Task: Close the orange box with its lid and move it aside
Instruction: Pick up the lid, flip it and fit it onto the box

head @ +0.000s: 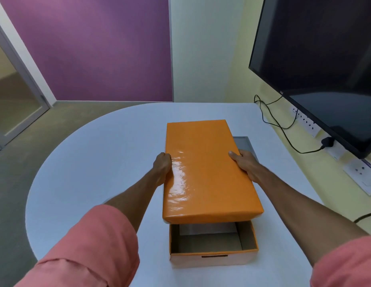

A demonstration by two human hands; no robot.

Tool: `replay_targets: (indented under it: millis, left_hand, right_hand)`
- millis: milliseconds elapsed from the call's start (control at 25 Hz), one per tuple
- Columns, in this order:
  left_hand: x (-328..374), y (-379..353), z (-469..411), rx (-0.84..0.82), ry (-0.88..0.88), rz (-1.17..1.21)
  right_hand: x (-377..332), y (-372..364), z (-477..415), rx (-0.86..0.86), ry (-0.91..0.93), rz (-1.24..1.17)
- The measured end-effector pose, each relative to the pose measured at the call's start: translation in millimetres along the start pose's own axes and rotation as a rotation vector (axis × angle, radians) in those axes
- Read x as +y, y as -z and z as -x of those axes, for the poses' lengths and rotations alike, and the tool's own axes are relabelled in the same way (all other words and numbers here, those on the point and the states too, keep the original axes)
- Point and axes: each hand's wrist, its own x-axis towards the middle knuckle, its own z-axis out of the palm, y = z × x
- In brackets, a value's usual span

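White rounded desk (93,162) fills the lower middle of the frame, grey floor to its left. Purple wall panel (93,46) upper left; dark monitor (317,54) upper right, tilted, screen off. Pale yellow ledge along the right edge carries a white socket strip (307,122) and a black cable (284,125) running to a plug.

Orange lid (205,168) at frame centre, glossy, held up and tilted over the far part of the orange box (211,259). Lid not seated: its near edge sits above the box opening, near end of the box uncovered, brown cardboard interior visible, nothing seen inside. Box stands on the desk at lower centre, dark slot on its near face.

Both forearms reach in from the bottom corners, pink sleeves rolled up. Left hand (162,168) grips the lid's left long edge, fingers curled under and out of sight. Right hand (245,163) grips the right long edge, thumb on top, fingers clamped on the lid's side.

Grey flat object (243,143) partly hidden behind the lid's right edge, cannot tell what.
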Motion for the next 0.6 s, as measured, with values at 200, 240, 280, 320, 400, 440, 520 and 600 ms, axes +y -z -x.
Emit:
replay_targets:
  millis: [200, 240, 280, 320, 400, 440, 520, 600]
  left_hand:
    - [-27, -10, -1, -0.119, -0.052, 0.036]
    - [-30, -11, -2, -0.127, -0.061, 0.051]
    - [-33, -12, -5, -0.132, -0.065, 0.056]
    - [-36, -14, -7, -0.139, -0.06, 0.054]
    - [-41, -16, -11, -0.153, -0.026, 0.045]
    - [-43, -18, -13, -0.166, -0.012, 0.039]
    - [-45, -22, -16, -0.198, 0.008, 0.021]
    - [-47, -24, -18, -0.205, 0.02, 0.004]
  right_hand:
    - [34, -3, -10, -0.028, 0.006, 0.007]
    - [38, -3, -12, -0.033, 0.008, 0.01]
    - [42, -4, -14, -0.036, 0.004, 0.015]
    - [45, -4, -16, -0.039, -0.003, 0.021]
    - [51, -5, -21, -0.034, -0.017, 0.027]
    - [54, -4, -23, -0.028, -0.025, 0.029]
    - [61, -3, -24, -0.024, -0.05, 0.027]
    - [68, -4, -25, -0.033, -0.078, 0.014]
